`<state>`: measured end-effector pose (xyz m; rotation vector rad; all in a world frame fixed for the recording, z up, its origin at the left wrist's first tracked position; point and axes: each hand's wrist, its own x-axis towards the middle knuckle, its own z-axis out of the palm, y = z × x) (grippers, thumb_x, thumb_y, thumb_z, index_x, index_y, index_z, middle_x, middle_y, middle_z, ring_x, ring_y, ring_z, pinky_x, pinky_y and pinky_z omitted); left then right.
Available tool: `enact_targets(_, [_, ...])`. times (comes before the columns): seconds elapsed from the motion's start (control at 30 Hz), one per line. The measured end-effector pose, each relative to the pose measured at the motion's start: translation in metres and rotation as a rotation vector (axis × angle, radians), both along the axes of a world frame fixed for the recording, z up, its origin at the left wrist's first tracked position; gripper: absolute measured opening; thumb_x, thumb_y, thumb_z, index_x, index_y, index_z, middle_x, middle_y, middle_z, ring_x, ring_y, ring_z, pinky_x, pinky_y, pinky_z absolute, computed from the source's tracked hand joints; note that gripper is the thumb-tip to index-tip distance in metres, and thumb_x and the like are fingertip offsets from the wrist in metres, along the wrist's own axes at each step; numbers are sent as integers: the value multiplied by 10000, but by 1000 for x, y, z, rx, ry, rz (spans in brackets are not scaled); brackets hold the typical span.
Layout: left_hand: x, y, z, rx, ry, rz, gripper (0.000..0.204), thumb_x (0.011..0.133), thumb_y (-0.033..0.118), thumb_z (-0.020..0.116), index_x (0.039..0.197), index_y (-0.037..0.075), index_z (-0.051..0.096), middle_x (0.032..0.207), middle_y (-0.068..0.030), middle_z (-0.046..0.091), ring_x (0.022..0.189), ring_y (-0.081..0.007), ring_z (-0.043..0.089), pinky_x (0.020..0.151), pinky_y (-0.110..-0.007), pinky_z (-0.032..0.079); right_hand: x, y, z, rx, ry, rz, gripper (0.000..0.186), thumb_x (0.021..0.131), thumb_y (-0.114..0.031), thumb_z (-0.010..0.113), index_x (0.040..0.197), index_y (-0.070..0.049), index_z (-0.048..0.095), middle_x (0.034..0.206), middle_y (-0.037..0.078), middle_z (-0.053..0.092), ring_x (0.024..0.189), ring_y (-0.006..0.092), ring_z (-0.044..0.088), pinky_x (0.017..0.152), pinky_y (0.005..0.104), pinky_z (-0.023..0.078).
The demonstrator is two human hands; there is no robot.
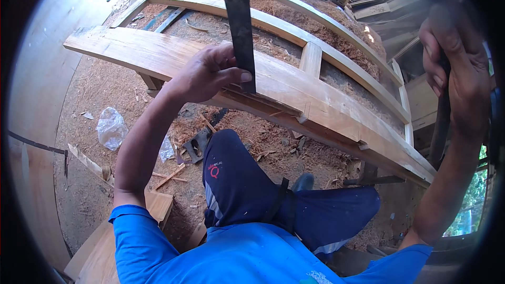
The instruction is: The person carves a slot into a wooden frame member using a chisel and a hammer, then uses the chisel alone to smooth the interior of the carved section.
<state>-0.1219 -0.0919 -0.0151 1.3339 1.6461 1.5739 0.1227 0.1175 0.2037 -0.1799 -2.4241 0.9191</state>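
My left hand (208, 73) is closed around the lower part of a wide, dark chisel (241, 26). The chisel stands nearly upright, its lower end at the near edge of a long pale wooden beam (326, 97). Shallow notches show along that same edge. Raised at the far right, my right hand (457, 68) is wrapped round a dark tool handle (440, 137) that hangs below the fist. The upper end of that tool is blurred in the dark rim, so its kind does not show.
Curved wooden rails (284, 29) join the beam through a short upright (311, 59). Wood shavings (336, 37) cover the ground. A crumpled clear plastic bag (111, 129), a grey saw handle (197, 144) and offcuts lie near my knees. Scrap wood (373, 10) is piled at the back right.
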Motion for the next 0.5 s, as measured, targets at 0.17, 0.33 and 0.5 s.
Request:
enact_targets(0.17, [2, 6, 8, -48, 118, 3, 121, 919, 99, 682, 1014, 47, 627, 834, -3, 661, 809, -77, 615, 743, -277, 511, 15, 4, -1, -18, -54, -108, 307, 1041, -296, 502, 1249, -86, 584, 815, -17, 502, 514, -6, 377, 442, 149, 303])
enact_targets(0.33, [6, 5, 14, -91, 321, 43, 154, 900, 122, 694, 1006, 40, 618, 812, -21, 658, 775, -100, 612, 720, -303, 506, 18, 1, 0, 50, -7, -66, 294, 1035, -220, 502, 1283, -79, 571, 824, -20, 522, 518, -1, 396, 445, 154, 317])
enact_targets(0.5, [7, 8, 17, -48, 528, 63, 142, 892, 127, 686, 991, 50, 620, 769, -59, 651, 717, -178, 626, 685, -344, 495, 10, 85, 0, 588, -166, -119, 339, 1016, -132, 496, 1347, -73, 538, 874, 8, 576, 526, 9, 434, 448, 174, 353])
